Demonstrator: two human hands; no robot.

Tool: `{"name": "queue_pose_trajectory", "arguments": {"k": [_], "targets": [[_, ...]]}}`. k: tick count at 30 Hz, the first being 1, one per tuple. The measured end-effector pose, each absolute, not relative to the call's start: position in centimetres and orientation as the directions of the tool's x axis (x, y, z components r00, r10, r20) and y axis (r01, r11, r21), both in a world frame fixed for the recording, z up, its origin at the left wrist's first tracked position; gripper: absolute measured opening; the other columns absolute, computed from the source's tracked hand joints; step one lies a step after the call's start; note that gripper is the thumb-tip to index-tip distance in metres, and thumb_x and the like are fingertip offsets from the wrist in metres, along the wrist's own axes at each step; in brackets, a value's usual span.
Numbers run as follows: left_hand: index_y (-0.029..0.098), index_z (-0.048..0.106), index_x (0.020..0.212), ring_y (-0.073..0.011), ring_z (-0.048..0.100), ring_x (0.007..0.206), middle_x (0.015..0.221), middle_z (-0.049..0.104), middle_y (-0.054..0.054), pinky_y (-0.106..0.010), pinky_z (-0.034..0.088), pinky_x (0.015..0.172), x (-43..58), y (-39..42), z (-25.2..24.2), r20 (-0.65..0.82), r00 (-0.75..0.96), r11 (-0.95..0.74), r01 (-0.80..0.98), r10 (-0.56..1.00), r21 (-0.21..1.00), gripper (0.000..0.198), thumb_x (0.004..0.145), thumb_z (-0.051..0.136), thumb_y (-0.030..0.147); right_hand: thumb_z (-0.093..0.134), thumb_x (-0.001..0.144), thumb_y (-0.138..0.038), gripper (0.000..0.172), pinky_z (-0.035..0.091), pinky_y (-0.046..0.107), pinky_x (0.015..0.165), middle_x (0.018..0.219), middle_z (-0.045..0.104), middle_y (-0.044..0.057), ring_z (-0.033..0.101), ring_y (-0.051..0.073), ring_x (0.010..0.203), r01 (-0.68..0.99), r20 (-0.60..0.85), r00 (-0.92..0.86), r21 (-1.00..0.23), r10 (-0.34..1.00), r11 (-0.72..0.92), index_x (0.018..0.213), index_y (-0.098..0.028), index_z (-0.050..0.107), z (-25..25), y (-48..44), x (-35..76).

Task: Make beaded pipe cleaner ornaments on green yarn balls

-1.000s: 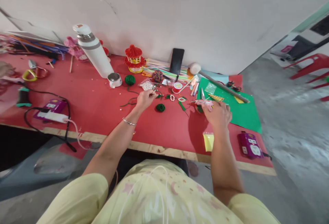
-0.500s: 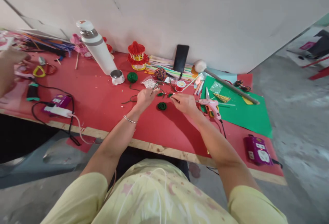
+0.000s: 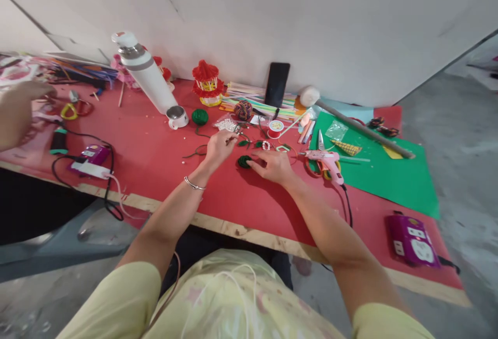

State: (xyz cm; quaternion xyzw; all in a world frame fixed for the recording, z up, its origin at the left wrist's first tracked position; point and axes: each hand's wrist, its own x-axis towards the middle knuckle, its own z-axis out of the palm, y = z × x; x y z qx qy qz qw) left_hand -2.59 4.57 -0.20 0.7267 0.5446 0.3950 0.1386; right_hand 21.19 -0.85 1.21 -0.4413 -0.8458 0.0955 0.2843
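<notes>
My left hand (image 3: 221,148), with a bracelet at the wrist, is closed in a pinch beside a clear bag of white beads (image 3: 225,123). What its fingertips hold is too small to make out. My right hand (image 3: 275,166) lies low over the table with thumb and index finger apart. Its fingertips touch the right edge of a dark green yarn coil (image 3: 244,161), which rests on the red surface. Just beyond the hands are small green leaf shapes (image 3: 243,143) and a ring of pale beads (image 3: 266,145). A green yarn ball (image 3: 199,117) trails a strand on the left.
A pink glue gun (image 3: 327,163) and scissors (image 3: 320,141) lie right, by a green sheet (image 3: 392,183). Behind are a thread spool (image 3: 276,129), multicoloured yarn ball (image 3: 243,110) and phone (image 3: 277,84). A white flask (image 3: 146,74) stands left; another person's hand (image 3: 23,105) is far left.
My right hand has left the green leaf shapes and come down to the dark green coil. The bead ring now shows. My left hand stays pinched in nearly the same place.
</notes>
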Motion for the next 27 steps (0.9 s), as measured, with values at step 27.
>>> {"name": "queue_pose_trajectory", "arguments": {"k": [27], "targets": [[0.020,0.077,0.101,-0.0201,0.070,0.093,0.102,0.078,-0.007,-0.031,0.052,0.088,-4.2,5.9,0.0,0.434,-0.195,-0.163,0.733,0.879,0.660,0.022,0.095,0.057,0.026,0.053,0.105,-0.036,0.028,0.048,0.028,0.073,0.100,0.082,0.004,0.075,0.017,0.087,0.639,0.480,-0.486,-0.376,0.731,0.671,0.102,-0.024,0.078,1.4,-0.5,21.5]]}}
